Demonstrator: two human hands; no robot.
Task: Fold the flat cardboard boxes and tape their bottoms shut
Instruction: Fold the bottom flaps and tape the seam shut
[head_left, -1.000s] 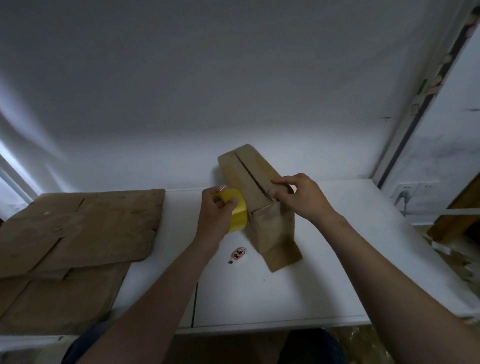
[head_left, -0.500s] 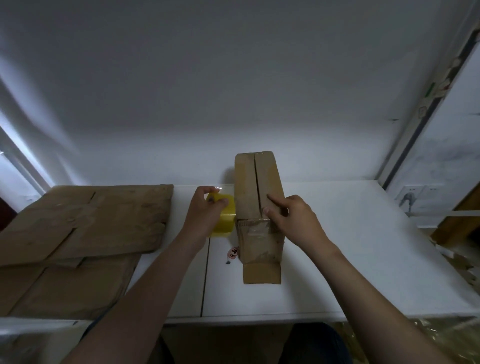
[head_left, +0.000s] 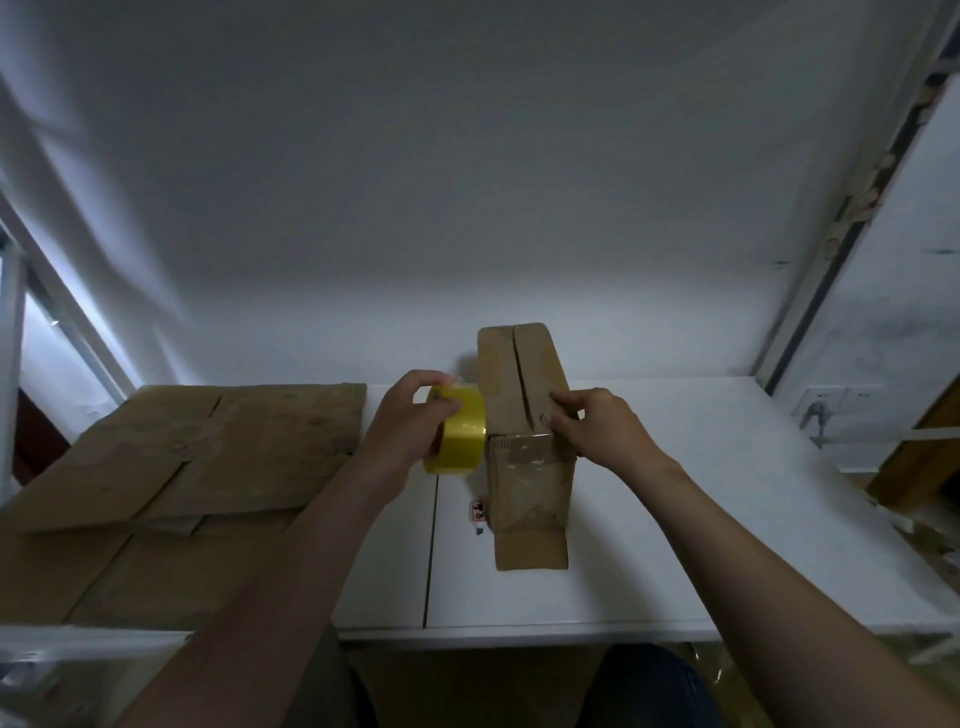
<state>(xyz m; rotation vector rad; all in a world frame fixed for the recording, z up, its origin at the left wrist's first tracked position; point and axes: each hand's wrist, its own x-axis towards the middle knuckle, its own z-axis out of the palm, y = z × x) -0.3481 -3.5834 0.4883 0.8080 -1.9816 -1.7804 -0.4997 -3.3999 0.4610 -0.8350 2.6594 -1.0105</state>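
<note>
upright, box (head_left: 524, 415) long axis pointing away, right hand (head_left: 597, 431) pressing flaps, left hand (head_left: 410, 431) gripping tape roll (head_left: 457, 439)

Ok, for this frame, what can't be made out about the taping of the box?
Head view only:
- Free tape end: hidden behind the yellow tape roll and left hand.
- Seam of the box under the right hand: covered by its fingers.
- Small label on the table: print too small, partly behind the box.

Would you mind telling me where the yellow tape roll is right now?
In the head view, the yellow tape roll is gripped in the left hand, left of centre, against the left side of the folded box on the white table.
</note>
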